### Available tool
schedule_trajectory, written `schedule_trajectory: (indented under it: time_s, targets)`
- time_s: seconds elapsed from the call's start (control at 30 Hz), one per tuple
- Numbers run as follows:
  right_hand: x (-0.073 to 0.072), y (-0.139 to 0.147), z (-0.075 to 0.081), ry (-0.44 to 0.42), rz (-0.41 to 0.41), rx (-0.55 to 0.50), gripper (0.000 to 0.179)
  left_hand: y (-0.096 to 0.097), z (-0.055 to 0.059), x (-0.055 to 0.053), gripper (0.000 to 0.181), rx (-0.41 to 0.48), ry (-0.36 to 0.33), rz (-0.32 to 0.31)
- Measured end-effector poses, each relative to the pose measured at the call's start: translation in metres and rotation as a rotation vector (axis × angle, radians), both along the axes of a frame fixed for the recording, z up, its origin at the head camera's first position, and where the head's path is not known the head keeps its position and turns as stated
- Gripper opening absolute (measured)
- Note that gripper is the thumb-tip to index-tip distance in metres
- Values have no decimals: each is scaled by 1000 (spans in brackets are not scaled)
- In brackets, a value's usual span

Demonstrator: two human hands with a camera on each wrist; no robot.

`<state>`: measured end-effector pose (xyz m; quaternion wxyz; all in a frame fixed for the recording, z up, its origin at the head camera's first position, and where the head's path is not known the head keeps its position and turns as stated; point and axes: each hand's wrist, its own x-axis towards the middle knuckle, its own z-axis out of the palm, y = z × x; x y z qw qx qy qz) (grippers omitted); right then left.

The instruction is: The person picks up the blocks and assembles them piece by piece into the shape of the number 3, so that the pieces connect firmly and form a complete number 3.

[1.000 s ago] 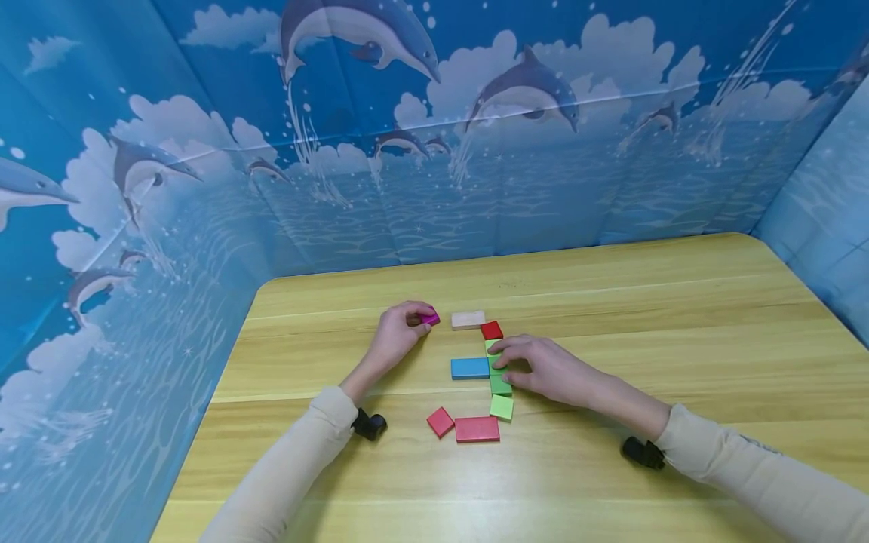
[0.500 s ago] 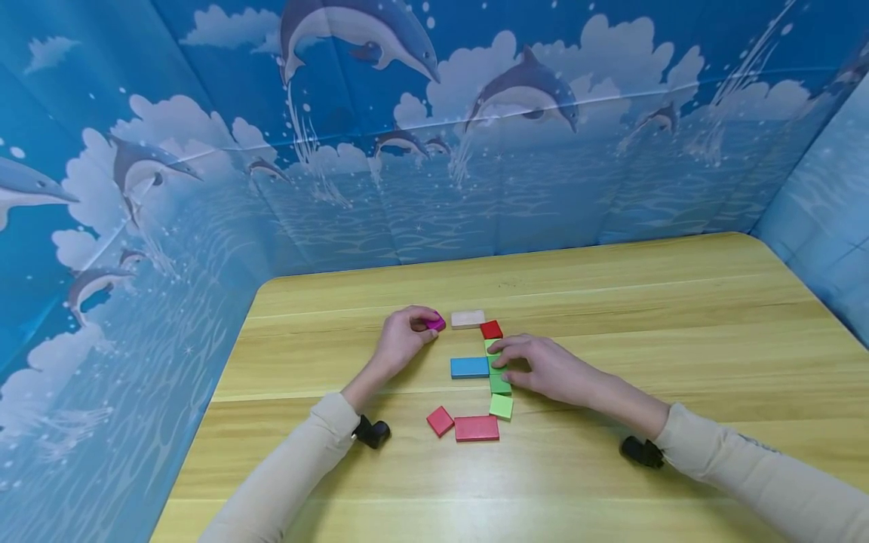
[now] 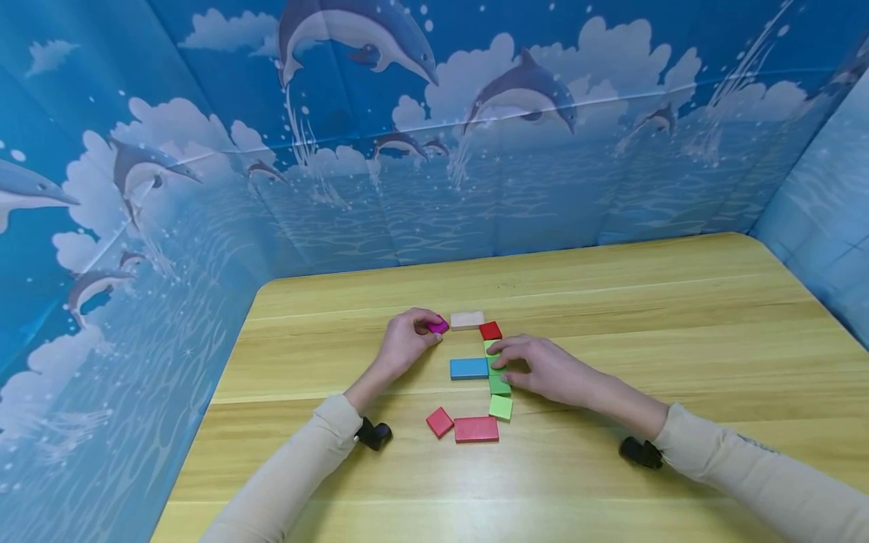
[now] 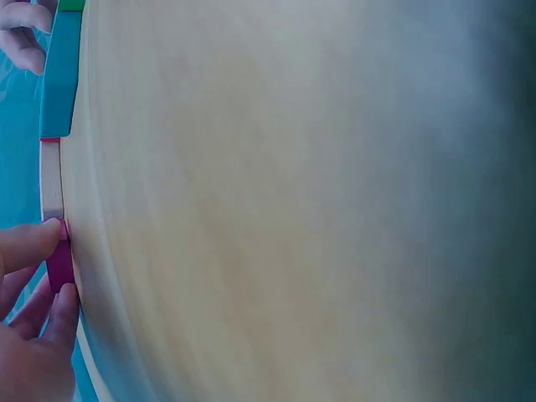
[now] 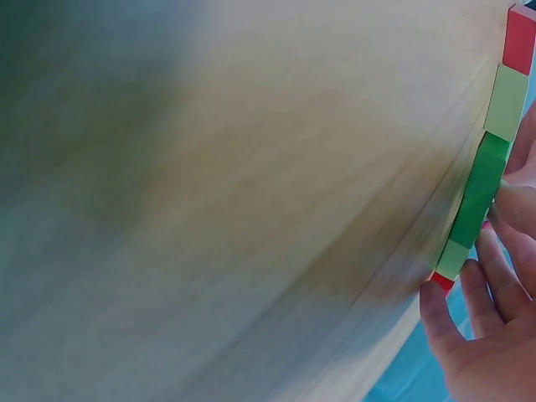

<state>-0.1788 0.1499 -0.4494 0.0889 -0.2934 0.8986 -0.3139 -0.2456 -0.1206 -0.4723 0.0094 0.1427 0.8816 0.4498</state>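
Observation:
My left hand pinches a small magenta block between thumb and fingers, right at the left end of a pale wooden block. In the left wrist view the magenta block stands in line with the pale one. My right hand rests beside a column of green blocks, its thumb and loosely bent fingers touching them and partly hiding the middle. A red square tops the column, a dark green block and a light green one lie lower. A blue block extends left from the column.
Below the column lie a long red block and a tilted red square, close together. All the blocks lie flat on a wood-grain table. A blue dolphin-print curtain stands behind the table and along its sides.
My left hand has slid the magenta block a short way right and slightly nearer me, up to the pale block. The right hand and the other blocks have not visibly moved.

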Motion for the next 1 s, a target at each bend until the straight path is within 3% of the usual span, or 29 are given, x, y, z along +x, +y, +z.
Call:
schedule_trajectory:
  time_s: [0.63, 1.0]
  targets:
    - [-1, -2, 0, 5, 11, -4, 23, 0, 0, 3, 21, -29, -1, -3]
    - [-3, -5, 3, 58, 32, 69, 27, 2, -2, 2, 31, -69, 4, 10]
